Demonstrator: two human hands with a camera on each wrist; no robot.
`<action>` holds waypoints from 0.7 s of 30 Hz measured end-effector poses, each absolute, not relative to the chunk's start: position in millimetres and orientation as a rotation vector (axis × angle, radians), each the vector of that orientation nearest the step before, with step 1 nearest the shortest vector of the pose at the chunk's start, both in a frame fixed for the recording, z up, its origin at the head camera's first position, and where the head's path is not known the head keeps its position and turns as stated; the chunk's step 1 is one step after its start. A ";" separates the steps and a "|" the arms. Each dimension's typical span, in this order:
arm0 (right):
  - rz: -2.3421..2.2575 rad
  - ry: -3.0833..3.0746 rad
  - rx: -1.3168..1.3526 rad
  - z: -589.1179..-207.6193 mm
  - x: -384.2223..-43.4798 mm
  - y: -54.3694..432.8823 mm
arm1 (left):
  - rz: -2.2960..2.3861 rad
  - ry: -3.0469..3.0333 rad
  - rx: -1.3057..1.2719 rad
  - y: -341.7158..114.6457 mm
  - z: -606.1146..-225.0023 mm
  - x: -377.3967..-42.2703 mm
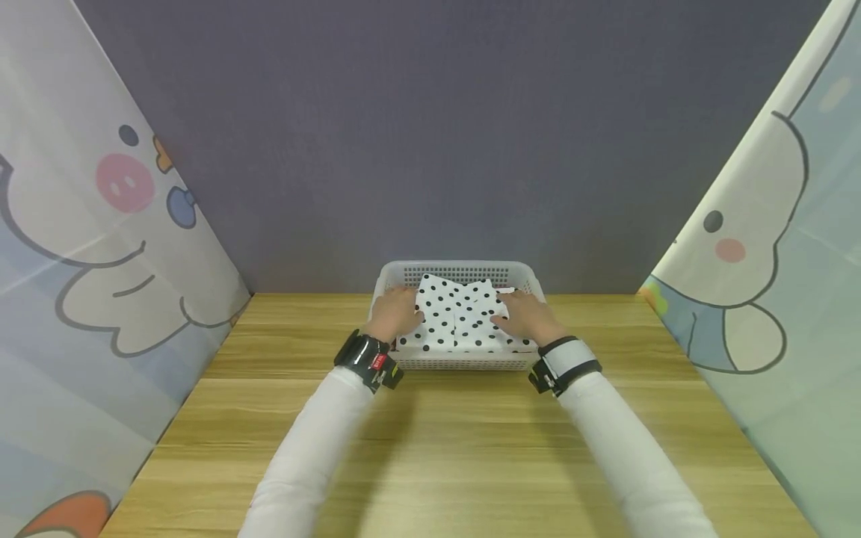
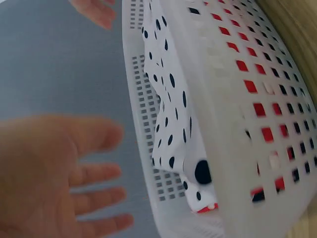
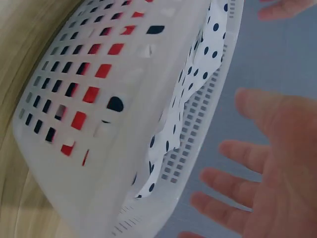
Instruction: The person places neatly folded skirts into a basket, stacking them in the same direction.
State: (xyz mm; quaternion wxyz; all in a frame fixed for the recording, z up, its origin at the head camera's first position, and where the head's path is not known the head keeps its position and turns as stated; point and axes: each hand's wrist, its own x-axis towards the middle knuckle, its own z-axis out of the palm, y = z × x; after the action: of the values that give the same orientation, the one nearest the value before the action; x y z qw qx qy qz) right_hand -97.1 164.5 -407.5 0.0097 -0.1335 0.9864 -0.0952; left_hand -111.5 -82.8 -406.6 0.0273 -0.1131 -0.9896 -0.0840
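A white plastic basket [image 1: 464, 361] with a perforated wall holds a folded white cloth with black dots [image 1: 464, 317]. The left hand [image 1: 397, 310] is over the basket's left side, and the right hand [image 1: 528, 317] is over its right side. In the left wrist view the left hand [image 2: 54, 178] has its fingers spread and nothing between them. The right wrist view shows the right hand [image 3: 277, 163] with fingers likewise apart and holding nothing. Both appear raised off the cloth. Red and dark material shows through the basket's holes; what it is stays hidden.
The basket stands near the back of a wood-grain table [image 1: 464, 456], close to a dark grey panel [image 1: 457, 149]. Cartoon-printed curtains flank the table on the left [image 1: 81, 299] and on the right [image 1: 794, 329].
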 end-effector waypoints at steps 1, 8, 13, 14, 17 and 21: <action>-0.300 3.082 -0.428 -408.3 -95.1 165.1 | -0.231 -3.053 -0.378 -83.3 -406.0 -108.9; -0.277 3.101 -0.474 -415.5 -82.5 170.2 | -0.140 -3.076 -0.528 -86.9 -408.8 -92.2; -0.291 3.107 -0.514 -417.0 -72.9 171.1 | -0.099 -3.110 -0.594 -88.8 -413.4 -80.2; -0.282 3.107 -0.520 -417.1 -71.2 171.1 | -0.090 -3.116 -0.611 -89.0 -414.3 -78.0; -0.259 3.102 -0.521 -418.2 -66.6 171.1 | -0.083 -3.127 -0.658 -90.0 -415.9 -71.9; -0.236 3.097 -0.509 -421.2 -60.9 170.6 | -0.099 -3.132 -0.693 -91.3 -417.7 -63.2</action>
State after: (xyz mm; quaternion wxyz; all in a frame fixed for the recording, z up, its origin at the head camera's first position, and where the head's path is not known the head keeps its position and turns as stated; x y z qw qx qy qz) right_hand -60.9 170.6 -421.2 -0.0031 -0.1618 0.9840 -0.0751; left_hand -63.2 -91.3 -417.7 -0.0339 -0.2157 -0.9754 -0.0307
